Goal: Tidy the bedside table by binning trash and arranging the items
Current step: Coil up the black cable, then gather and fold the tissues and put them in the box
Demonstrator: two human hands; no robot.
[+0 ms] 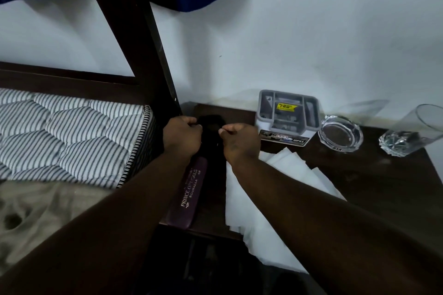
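On the dark wooden bedside table (374, 175), my left hand (183, 135) and my right hand (239, 142) each pinch an edge of a black cloth-like item (212, 132) at the table's back left corner. What the black item is stays hard to tell in the dim light. A purple spectacle case (191, 194) lies along the table's left edge, partly under my left forearm. White tissue paper (271, 189) lies spread across the table's front, beneath my right forearm.
A grey plastic organiser (287, 115) stands at the back against the white wall. To its right sit a glass ashtray (341, 135) and a clear drinking glass (412, 133). A striped mattress (72, 136) and a dark bedpost (148, 43) lie to the left.
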